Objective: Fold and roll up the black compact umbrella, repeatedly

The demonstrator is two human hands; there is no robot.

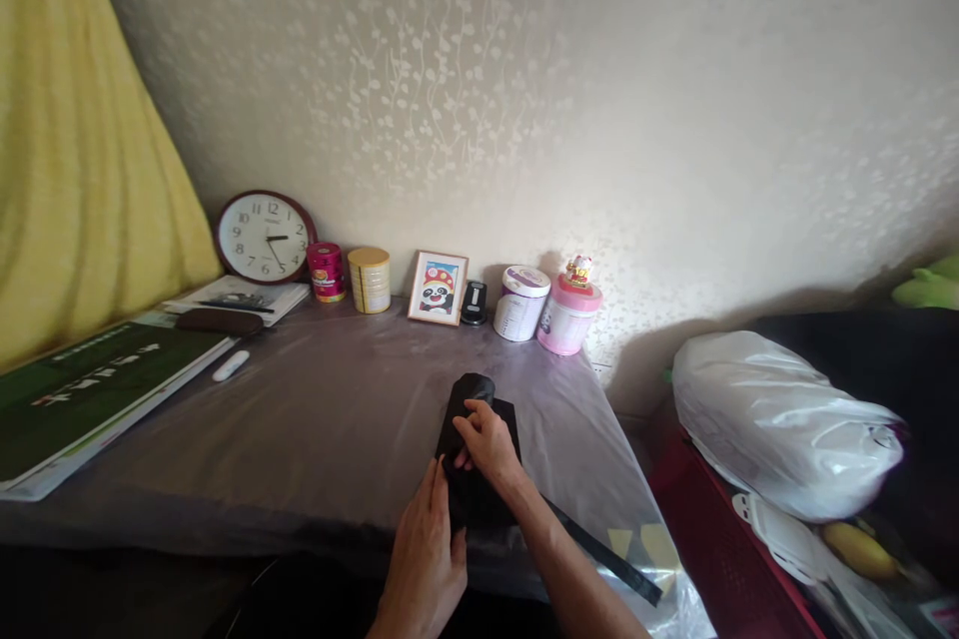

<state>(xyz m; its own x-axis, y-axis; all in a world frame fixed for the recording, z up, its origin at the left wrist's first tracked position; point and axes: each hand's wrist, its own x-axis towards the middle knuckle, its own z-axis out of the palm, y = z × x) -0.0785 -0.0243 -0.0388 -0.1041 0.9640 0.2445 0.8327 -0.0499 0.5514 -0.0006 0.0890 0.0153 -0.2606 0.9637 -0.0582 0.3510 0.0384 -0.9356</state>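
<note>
A black folded fabric bundle [503,419] lies near the front edge of the table, rounded at its far end. A black strap [606,554] trails from its side toward the table's right corner. My left hand [429,544] grips the bundle's near left side, fingers together along it and thumb on the near side. Over the top of the bundle, my right hand [485,441] is curled with its fingertips pressed into the fabric. Those right fingertips are partly hidden, and the exact kind of black item cannot be made out.
Along the wall stand a clock [266,238], a magenta can [326,272], a yellow can [370,280], a framed panda picture [438,288], a white tub [522,304] and a pink tub [569,316]. A green book [105,389] lies left. A white plastic bag [779,424] is at right.
</note>
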